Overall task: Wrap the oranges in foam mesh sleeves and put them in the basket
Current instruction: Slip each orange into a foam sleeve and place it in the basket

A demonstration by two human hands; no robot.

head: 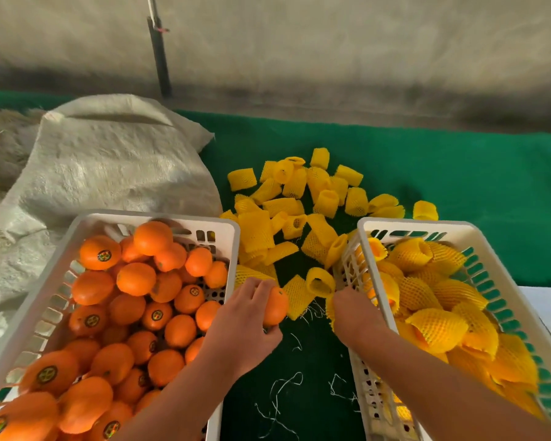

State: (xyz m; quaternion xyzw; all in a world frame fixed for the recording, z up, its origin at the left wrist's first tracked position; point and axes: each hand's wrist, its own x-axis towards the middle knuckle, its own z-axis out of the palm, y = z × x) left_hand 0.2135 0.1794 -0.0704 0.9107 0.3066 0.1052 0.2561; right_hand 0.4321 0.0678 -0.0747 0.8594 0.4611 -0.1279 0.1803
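My left hand (240,319) grips a bare orange (275,305) just past the right rim of the left white basket (159,218), which is full of unwrapped oranges (134,300). My right hand (353,310) rests between the baskets on a yellow foam mesh sleeve (318,283), fingers curled on it; the fingertips are partly hidden. More loose sleeves (299,202) lie piled on the green cloth beyond. The right white basket (427,225) holds several oranges wrapped in yellow mesh (436,326).
A lumpy white woven sack (108,160) lies at the back left behind the orange basket. Green cloth (459,186) covers the table, with white thread scraps (283,389) near me. A dark pole (159,58) stands against the pale back wall.
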